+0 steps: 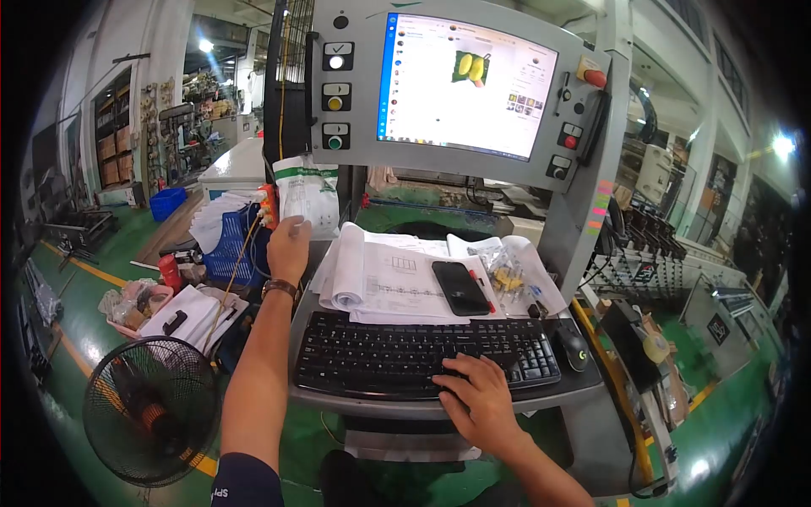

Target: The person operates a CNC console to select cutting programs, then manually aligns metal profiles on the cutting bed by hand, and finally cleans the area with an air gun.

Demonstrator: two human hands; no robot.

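My left hand (290, 248) is raised at the lower edge of a white and green bag (309, 193), its fingers curled against the bag's lower left part. My right hand (478, 390) rests with fingers spread over the right part of a black keyboard (380, 353). Behind the keyboard lie printed drawing sheets (397, 283), one side rolled up, with a black phone (461, 288) on them. Beside the phone are a red pen and a clear plastic bag of small yellowish parts (508, 279). A black mouse (574, 348) sits right of the keyboard.
Above stands a control panel with a lit screen (465, 84), buttons and a red knob (595, 78). A black fan (152, 411) is at the lower left, near a blue basket (234, 250) of papers. A yellow rail (615, 390) runs along the right.
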